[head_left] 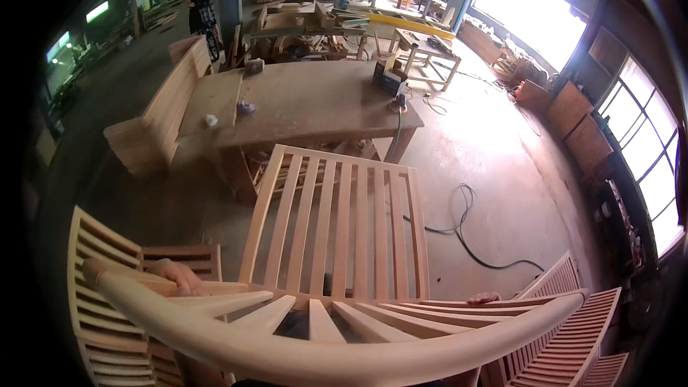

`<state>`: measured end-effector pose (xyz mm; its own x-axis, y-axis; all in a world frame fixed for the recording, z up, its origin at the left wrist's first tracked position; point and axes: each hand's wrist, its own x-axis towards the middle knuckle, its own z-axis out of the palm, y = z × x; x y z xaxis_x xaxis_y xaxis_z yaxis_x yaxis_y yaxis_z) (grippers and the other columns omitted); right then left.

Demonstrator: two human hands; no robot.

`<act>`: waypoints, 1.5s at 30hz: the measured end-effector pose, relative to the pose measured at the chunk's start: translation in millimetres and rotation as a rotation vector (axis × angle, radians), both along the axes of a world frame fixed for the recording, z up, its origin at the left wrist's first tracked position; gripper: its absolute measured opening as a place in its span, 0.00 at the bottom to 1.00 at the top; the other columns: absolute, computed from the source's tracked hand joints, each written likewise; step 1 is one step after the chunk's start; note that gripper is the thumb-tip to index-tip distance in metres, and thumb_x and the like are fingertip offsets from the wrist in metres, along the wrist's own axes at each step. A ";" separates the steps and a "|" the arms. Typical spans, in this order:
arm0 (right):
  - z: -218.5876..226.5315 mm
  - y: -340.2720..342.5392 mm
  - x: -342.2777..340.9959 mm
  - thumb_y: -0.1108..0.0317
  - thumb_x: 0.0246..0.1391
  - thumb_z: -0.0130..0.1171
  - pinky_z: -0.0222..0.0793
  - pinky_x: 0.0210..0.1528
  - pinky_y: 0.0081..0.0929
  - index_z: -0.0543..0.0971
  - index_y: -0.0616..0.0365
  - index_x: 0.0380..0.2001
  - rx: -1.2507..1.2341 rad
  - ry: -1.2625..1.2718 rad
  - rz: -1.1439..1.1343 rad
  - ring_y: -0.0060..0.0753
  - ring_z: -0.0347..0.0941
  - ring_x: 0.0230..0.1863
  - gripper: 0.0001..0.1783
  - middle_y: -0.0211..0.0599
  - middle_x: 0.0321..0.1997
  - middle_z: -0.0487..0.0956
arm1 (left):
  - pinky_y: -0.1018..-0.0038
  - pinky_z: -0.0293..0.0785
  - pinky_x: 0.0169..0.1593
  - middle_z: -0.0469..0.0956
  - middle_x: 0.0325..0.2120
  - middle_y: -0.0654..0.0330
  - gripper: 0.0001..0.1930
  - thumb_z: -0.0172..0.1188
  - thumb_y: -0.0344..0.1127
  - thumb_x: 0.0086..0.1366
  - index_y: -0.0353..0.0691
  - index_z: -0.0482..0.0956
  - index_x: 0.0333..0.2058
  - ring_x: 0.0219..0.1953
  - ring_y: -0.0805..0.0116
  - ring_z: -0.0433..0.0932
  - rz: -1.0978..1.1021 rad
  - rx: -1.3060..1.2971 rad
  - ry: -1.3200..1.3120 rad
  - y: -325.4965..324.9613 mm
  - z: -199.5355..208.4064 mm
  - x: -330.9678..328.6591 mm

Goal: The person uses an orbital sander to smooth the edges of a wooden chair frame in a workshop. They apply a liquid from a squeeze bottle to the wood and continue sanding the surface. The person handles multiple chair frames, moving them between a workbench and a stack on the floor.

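Pale wood fills the near centre: the slatted chair (344,236), its left side gripped by the curled left hand (178,276). The right hand (484,298) is mostly hidden — its grip I cannot tell. Uneven tilting could knock the chair into the slatted frame (107,231) at near left.

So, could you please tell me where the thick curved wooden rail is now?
In the head view, the thick curved wooden rail bows across the lower part from left to right, with the slatted panel beyond its middle.
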<state>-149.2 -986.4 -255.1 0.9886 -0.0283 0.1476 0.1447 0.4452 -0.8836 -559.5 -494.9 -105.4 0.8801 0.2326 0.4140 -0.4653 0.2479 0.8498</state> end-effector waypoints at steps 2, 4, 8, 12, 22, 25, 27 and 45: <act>1.8 43.9 47.9 0.33 0.74 0.46 0.69 0.68 0.45 0.68 0.55 0.64 0.013 0.005 0.013 0.41 0.73 0.61 0.36 0.45 0.62 0.73 | 0.66 0.80 0.39 0.83 0.30 0.48 0.27 0.75 0.56 0.67 0.33 0.79 0.35 0.32 0.58 0.83 -0.120 -0.022 0.044 47.4 5.8 32.2; 6.6 84.9 92.5 0.34 0.73 0.47 0.70 0.67 0.45 0.69 0.55 0.63 0.015 -0.004 0.035 0.41 0.73 0.60 0.36 0.45 0.61 0.73 | 0.65 0.85 0.46 0.87 0.36 0.45 0.26 0.75 0.53 0.69 0.31 0.82 0.44 0.38 0.57 0.87 -0.250 -0.039 0.078 101.0 -4.0 54.5; 1.6 159.7 167.2 0.35 0.73 0.49 0.71 0.65 0.44 0.70 0.55 0.61 0.043 -0.016 0.082 0.41 0.74 0.58 0.34 0.44 0.58 0.75 | 0.63 0.85 0.48 0.87 0.36 0.46 0.25 0.77 0.52 0.67 0.33 0.82 0.41 0.39 0.57 0.87 -0.101 -0.038 0.059 160.2 -17.5 115.3; -2.2 243.1 234.4 0.36 0.73 0.51 0.72 0.64 0.44 0.72 0.55 0.59 0.065 -0.037 0.111 0.40 0.75 0.56 0.32 0.44 0.56 0.76 | 0.62 0.85 0.49 0.87 0.36 0.47 0.24 0.77 0.52 0.67 0.34 0.82 0.41 0.39 0.57 0.86 -0.248 0.000 0.070 248.9 -38.8 159.8; -4.1 439.2 370.0 0.39 0.72 0.55 0.75 0.60 0.44 0.75 0.55 0.53 0.120 -0.088 0.193 0.39 0.77 0.51 0.28 0.43 0.50 0.79 | 0.61 0.71 0.30 0.79 0.24 0.52 0.24 0.76 0.48 0.68 0.36 0.78 0.22 0.24 0.56 0.77 -0.081 -0.099 0.151 396.7 -28.8 294.3; -9.1 486.3 404.6 0.40 0.72 0.56 0.75 0.59 0.44 0.76 0.55 0.51 0.161 -0.094 0.231 0.39 0.78 0.49 0.27 0.43 0.48 0.80 | 0.62 0.69 0.29 0.78 0.23 0.53 0.24 0.77 0.47 0.66 0.37 0.76 0.21 0.24 0.57 0.77 -0.354 0.043 0.174 465.6 -36.7 335.0; -17.0 515.6 433.3 0.41 0.72 0.57 0.76 0.58 0.44 0.77 0.55 0.50 0.194 -0.094 0.252 0.39 0.79 0.48 0.26 0.43 0.47 0.80 | 0.63 0.69 0.29 0.78 0.23 0.54 0.24 0.77 0.48 0.66 0.37 0.77 0.22 0.24 0.58 0.78 -0.170 0.023 0.151 477.2 -48.2 355.7; -124.5 692.5 643.3 0.43 0.81 0.38 0.80 0.44 0.37 0.76 0.56 0.39 0.154 -0.097 0.429 0.44 0.81 0.33 0.29 0.43 0.37 0.82 | 0.70 0.74 0.50 0.76 0.33 0.63 0.06 0.59 0.31 0.74 0.41 0.71 0.37 0.37 0.72 0.75 1.634 0.092 0.488 491.5 -148.9 529.6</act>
<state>494.1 -293.8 -379.6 0.8977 0.3511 0.2662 -0.0023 0.6078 -0.7941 -29.8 -3.3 -254.3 -0.1920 0.9460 0.2613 0.1213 -0.2413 0.9628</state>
